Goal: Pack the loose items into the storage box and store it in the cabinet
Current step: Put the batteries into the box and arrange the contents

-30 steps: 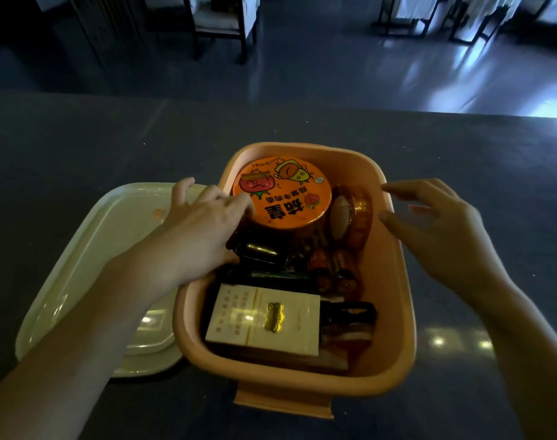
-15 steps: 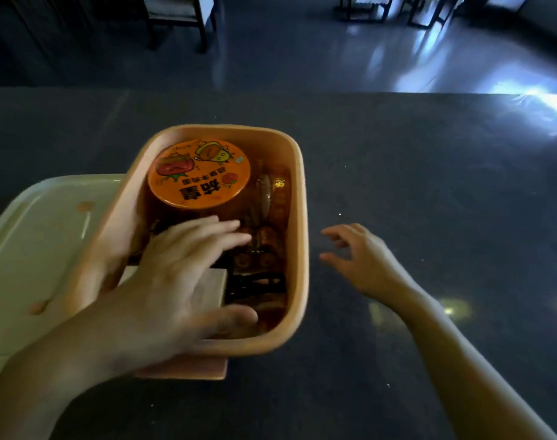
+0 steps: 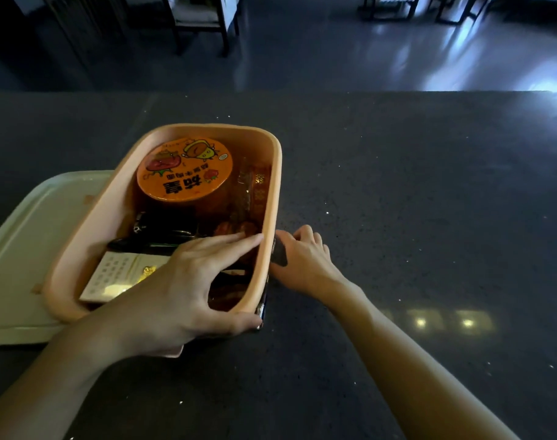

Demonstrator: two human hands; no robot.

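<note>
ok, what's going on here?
A person is packing an orange storage box on a dark counter. The left hand grips its near right corner, fingers over the contents: an instant noodle cup, a white carton and dark packets. The right hand touches a dark item against the box's right wall; grip unclear. A cream lid lies left.

The single head-worn camera sits above and just behind the storage box (image 3: 213, 128), pitched forward and down at close range. The box fills the centre-left of the wide-angle view. The countertop (image 3: 413, 217) extends beyond it and to its right, and the floor (image 3: 334, 58) and a chair (image 3: 201, 23) appear past its far side.
</note>
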